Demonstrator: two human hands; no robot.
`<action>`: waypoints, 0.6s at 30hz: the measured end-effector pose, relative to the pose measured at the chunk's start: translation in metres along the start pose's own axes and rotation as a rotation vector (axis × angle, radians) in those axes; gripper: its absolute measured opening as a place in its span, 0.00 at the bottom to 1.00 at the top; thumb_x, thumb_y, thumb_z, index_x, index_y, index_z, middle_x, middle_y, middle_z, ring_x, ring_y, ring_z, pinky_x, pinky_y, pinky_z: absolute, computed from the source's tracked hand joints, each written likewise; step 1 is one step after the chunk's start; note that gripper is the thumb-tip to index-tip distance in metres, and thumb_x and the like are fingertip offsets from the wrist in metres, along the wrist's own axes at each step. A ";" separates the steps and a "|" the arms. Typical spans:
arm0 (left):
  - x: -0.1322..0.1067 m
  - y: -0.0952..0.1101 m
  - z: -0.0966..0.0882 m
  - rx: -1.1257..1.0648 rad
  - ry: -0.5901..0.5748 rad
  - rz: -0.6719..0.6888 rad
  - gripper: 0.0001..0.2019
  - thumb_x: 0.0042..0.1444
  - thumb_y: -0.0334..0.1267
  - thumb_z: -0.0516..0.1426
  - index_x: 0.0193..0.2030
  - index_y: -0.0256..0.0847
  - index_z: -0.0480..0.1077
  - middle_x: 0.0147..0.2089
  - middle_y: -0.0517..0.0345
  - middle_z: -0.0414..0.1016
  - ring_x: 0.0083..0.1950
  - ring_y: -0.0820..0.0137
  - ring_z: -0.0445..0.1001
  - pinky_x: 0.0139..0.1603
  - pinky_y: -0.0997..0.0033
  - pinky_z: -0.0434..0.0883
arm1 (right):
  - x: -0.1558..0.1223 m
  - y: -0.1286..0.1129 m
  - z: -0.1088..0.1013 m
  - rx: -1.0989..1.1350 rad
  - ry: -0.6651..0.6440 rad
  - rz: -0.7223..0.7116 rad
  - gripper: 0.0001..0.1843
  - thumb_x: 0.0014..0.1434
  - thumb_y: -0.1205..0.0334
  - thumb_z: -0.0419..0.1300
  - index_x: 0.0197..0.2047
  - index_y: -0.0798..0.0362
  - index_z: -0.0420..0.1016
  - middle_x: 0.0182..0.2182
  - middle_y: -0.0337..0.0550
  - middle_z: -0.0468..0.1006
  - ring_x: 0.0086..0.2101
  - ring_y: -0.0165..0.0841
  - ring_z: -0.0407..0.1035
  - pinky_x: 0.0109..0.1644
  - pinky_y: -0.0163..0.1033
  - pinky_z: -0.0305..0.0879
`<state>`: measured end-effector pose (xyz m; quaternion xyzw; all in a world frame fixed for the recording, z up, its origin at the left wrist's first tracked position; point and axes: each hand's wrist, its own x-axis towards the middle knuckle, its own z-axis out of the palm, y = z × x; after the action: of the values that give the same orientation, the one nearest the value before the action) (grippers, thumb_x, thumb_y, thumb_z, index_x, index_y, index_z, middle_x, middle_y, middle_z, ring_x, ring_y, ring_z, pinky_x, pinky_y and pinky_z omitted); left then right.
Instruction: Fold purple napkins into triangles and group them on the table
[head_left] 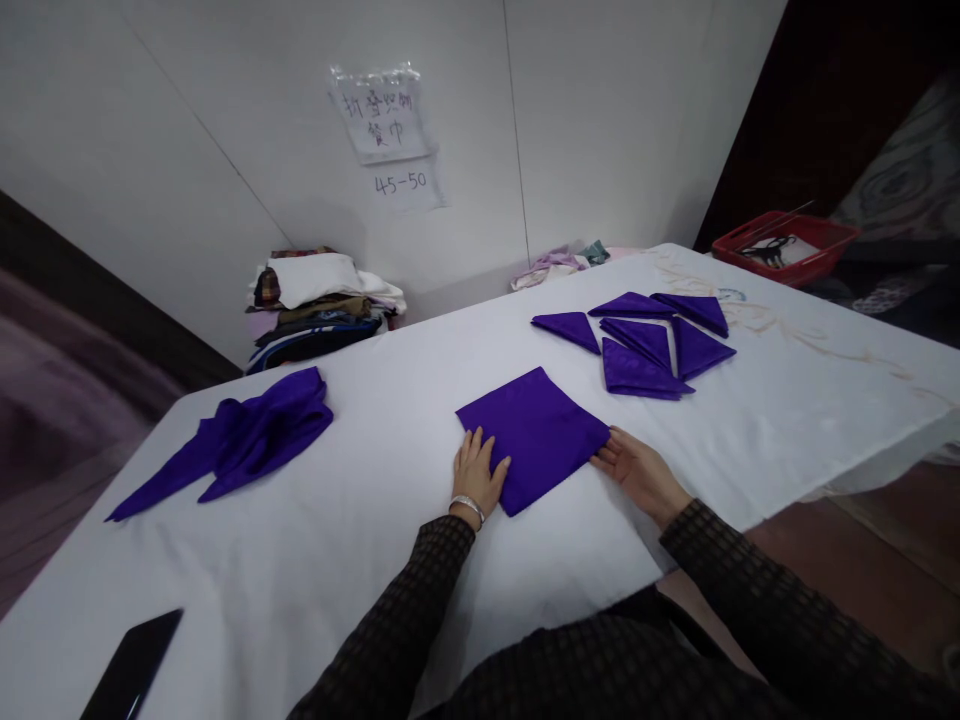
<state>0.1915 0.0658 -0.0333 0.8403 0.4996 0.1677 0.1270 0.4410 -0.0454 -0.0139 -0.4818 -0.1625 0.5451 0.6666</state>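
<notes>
A purple napkin point(534, 435), folded square, lay flat on the white tablecloth point(360, 560) near the table's near edge. The left hand point(477, 470) (a bracelet at its wrist) rested with fingers spread on the napkin's near-left corner. The right hand point(639, 470) lay open, touching its right corner. Folded purple triangles point(645, 340) lay far right; unfolded purple napkins point(240, 435) lay left.

Purple square napkin point(534, 435) on white table point(375, 560), left hand point(475, 476) and right hand point(639, 472) flat at its edges (folded triangles point(645, 345) beyond)
</notes>
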 end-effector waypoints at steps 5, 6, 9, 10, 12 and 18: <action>0.001 0.001 0.000 0.015 -0.013 -0.003 0.25 0.59 0.48 0.51 0.59 0.37 0.64 0.68 0.44 0.55 0.70 0.54 0.46 0.66 0.48 0.51 | -0.016 -0.014 -0.017 -0.482 0.237 -0.344 0.28 0.55 0.54 0.61 0.59 0.48 0.65 0.61 0.46 0.63 0.58 0.41 0.60 0.62 0.54 0.55; 0.001 0.001 0.000 0.021 -0.014 -0.004 0.25 0.59 0.48 0.50 0.60 0.37 0.64 0.68 0.44 0.55 0.70 0.54 0.46 0.66 0.48 0.51 | -0.018 -0.015 -0.016 -0.613 0.203 -0.440 0.29 0.56 0.54 0.60 0.60 0.48 0.65 0.62 0.46 0.63 0.59 0.41 0.59 0.63 0.54 0.52; 0.001 0.002 -0.001 0.039 -0.022 -0.006 0.25 0.60 0.48 0.50 0.60 0.36 0.64 0.68 0.43 0.54 0.70 0.55 0.46 0.66 0.49 0.51 | -0.019 -0.011 -0.003 -0.951 -0.011 -0.714 0.26 0.60 0.55 0.55 0.61 0.50 0.65 0.61 0.49 0.63 0.61 0.40 0.54 0.65 0.53 0.49; 0.001 0.003 -0.001 0.044 -0.024 -0.006 0.25 0.60 0.48 0.50 0.60 0.36 0.64 0.68 0.43 0.54 0.70 0.55 0.46 0.66 0.50 0.51 | -0.019 -0.008 0.005 -1.055 -0.101 -0.764 0.26 0.61 0.56 0.54 0.61 0.52 0.64 0.61 0.50 0.63 0.62 0.40 0.53 0.65 0.53 0.48; 0.002 0.004 -0.002 0.057 -0.023 -0.003 0.25 0.60 0.48 0.50 0.60 0.36 0.64 0.68 0.43 0.55 0.70 0.54 0.47 0.66 0.49 0.51 | -0.015 0.001 0.025 -1.254 -0.277 -0.779 0.26 0.63 0.56 0.52 0.63 0.54 0.62 0.62 0.52 0.62 0.63 0.41 0.50 0.65 0.54 0.47; 0.002 0.008 -0.005 0.142 -0.045 -0.005 0.25 0.61 0.49 0.48 0.61 0.37 0.63 0.68 0.45 0.55 0.70 0.56 0.47 0.66 0.50 0.52 | 0.013 0.017 0.057 -1.689 -0.528 -0.695 0.34 0.63 0.45 0.48 0.66 0.57 0.56 0.66 0.55 0.53 0.65 0.45 0.43 0.65 0.57 0.41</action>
<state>0.1970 0.0641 -0.0257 0.8496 0.5092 0.1125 0.0788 0.3936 -0.0084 -0.0047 -0.5903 -0.7825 0.1099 0.1646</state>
